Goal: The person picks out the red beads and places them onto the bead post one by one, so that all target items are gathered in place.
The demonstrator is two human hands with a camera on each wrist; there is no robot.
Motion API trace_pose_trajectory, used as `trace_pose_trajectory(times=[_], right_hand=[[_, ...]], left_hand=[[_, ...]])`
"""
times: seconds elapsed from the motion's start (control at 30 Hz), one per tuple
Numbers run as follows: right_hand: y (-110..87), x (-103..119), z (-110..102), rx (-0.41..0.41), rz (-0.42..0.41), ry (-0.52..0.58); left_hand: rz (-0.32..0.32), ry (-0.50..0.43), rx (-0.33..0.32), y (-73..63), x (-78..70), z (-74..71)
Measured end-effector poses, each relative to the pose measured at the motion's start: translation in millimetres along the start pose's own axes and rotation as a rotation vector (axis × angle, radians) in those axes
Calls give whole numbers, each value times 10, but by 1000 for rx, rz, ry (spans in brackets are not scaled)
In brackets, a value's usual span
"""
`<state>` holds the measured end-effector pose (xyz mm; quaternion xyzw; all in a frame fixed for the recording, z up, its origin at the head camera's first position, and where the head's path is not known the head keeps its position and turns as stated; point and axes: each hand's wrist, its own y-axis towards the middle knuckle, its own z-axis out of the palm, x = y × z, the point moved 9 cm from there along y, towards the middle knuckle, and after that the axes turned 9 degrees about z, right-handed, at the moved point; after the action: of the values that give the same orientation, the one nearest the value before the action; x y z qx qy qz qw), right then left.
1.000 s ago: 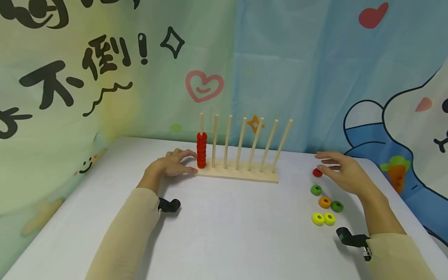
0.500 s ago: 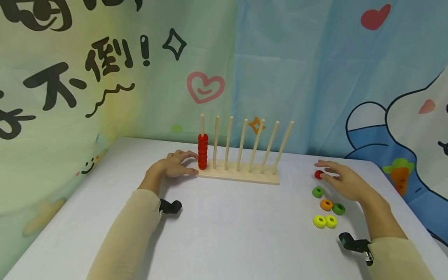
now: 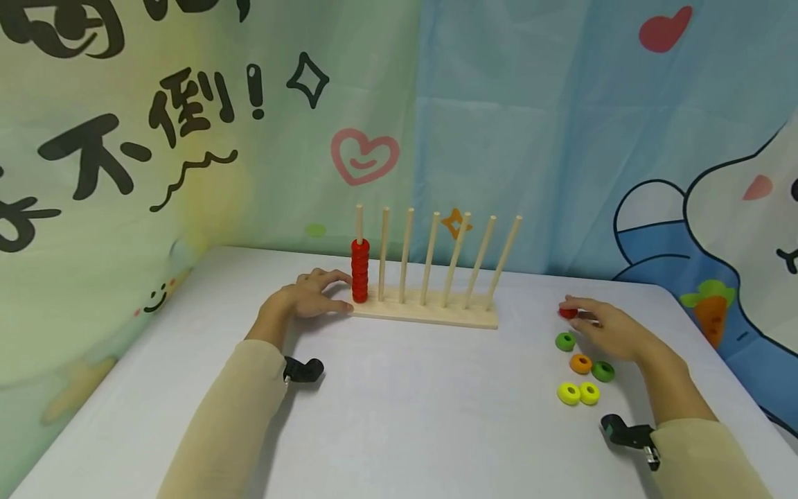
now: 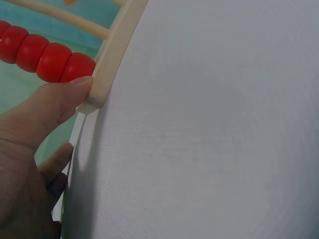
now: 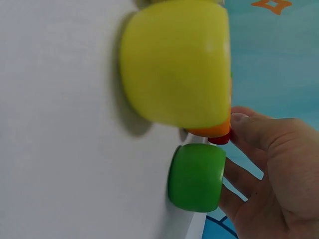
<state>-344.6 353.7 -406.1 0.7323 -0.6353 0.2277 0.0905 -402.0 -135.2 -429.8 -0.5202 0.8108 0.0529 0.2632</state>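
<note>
A wooden rack (image 3: 430, 316) with a row of upright pegs stands toward the back of the table. Red beads (image 3: 359, 270) are stacked on its leftmost peg. At that left end my left hand (image 3: 307, 294) grips the base, thumb in front and fingers behind; in the left wrist view the thumb (image 4: 65, 99) presses the base beside the lowest bead. Over at the right, my right hand (image 3: 607, 330) pinches a loose red bead (image 3: 567, 314) between thumb and fingers. The right wrist view shows that red bead (image 5: 219, 139) mostly hidden behind an orange bead (image 5: 212, 131).
Nearer than the right hand lie two green beads (image 3: 565, 341), an orange bead (image 3: 581, 364) and two yellow beads (image 3: 569, 394). A yellow bead (image 5: 174, 64) fills much of the right wrist view. A printed cloth backdrop (image 3: 486, 138) hangs behind the white table (image 3: 436, 416).
The right hand has come down and closed its thumb and fingers on the loose red bead. My left hand has stayed at the rack's left end.
</note>
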Motion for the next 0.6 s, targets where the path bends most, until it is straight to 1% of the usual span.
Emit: trace_pose_trajectory(times=[0.1, 0.2, 0.37, 0.5, 0.6], right_hand=[[-1, -14, -18, -26, 11, -28], [-35, -23, -46, -54, 21, -60], [-41, 18, -39, -55, 19, -93], [-47, 0, -36, -67, 45, -117], [-76, -36, -51, -90, 81, -105]], left_hand=[[-9, 0, -6, 11, 34, -1], [-7, 1, -4, 10, 25, 1], [-5, 14, -5, -32, 21, -36], [9, 5, -5, -21, 19, -21], [14, -3, 0, -7, 7, 9]])
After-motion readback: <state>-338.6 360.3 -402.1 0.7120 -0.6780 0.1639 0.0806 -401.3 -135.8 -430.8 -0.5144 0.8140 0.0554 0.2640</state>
